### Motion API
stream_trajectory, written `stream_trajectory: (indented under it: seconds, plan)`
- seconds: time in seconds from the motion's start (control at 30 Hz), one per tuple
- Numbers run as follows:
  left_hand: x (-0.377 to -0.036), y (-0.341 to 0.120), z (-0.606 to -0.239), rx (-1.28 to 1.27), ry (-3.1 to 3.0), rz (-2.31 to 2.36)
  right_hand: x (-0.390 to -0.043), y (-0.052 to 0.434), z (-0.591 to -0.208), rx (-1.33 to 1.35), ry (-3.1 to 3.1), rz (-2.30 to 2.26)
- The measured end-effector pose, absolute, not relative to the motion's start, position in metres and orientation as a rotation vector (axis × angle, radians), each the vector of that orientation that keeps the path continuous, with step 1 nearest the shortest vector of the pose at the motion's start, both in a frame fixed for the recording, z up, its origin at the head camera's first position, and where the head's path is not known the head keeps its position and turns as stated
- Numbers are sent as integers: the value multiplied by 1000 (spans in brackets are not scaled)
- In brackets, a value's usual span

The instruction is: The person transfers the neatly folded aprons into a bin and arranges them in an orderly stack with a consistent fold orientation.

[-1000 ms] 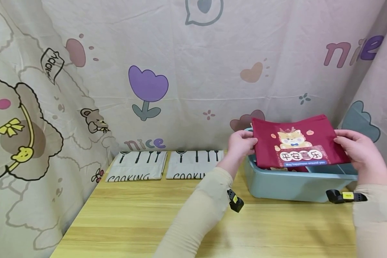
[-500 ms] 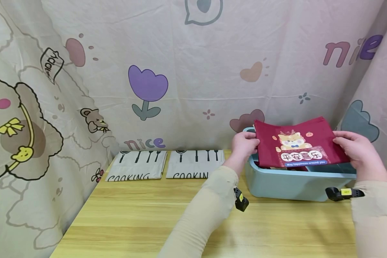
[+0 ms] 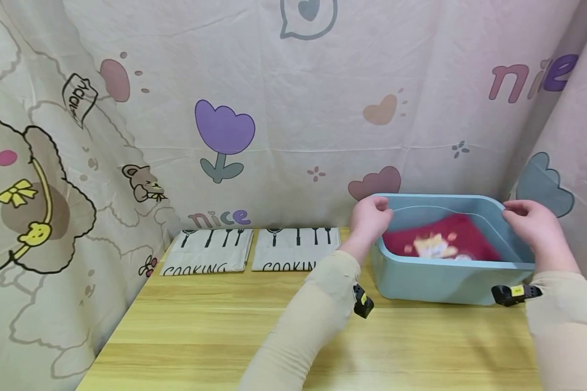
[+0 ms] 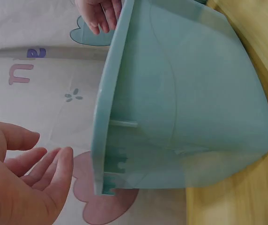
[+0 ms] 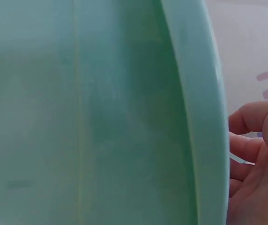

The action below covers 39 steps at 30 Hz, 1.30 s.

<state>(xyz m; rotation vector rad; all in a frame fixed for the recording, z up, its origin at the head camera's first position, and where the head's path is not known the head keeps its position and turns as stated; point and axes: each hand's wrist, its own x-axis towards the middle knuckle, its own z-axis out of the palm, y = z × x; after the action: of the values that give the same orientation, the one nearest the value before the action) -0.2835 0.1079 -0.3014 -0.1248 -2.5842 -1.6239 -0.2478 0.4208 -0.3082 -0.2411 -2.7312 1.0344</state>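
Observation:
A folded maroon cloth (image 3: 455, 239) with a cartoon dog print lies inside the light blue plastic bin (image 3: 452, 279); its print is blurred. My left hand (image 3: 370, 220) is above the bin's left end, fingers loosely bent and holding nothing. In the left wrist view that hand (image 4: 28, 180) appears beside the rim with its fingers apart. At the bin's right end hovers my right hand (image 3: 538, 231), also holding nothing. The right wrist view has the right hand (image 5: 258, 159) partly behind the rim. What lies beneath the cloth is hidden.
Two folded white cloths (image 3: 207, 252) printed with utensils and "COOKING" lie side by side left of the bin. The wooden table (image 3: 215, 331) stretches in front. A patterned curtain (image 3: 298, 108) hangs close behind and along the sides.
Both hands have let go of the maroon cloth, which has dropped from above the rim into the bin. The hands themselves stay near the bin's two ends; the white cloths are unmoved.

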Motion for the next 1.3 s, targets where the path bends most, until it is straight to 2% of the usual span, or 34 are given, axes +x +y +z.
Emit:
stream_trajectory:
  seconds: [0.27,0.6,1.3]
  plan:
    - [-275,100,-296,-359,-2574,-1520,-245,401,-301,-70,-2710,874]
    - [-263,88,-300,-633,-2663,-1073,-232,371,-297,71,-2684,781]
    - [-254,58,-325,-729,-2492,-412,-219,318,-300,257,-2603,597]
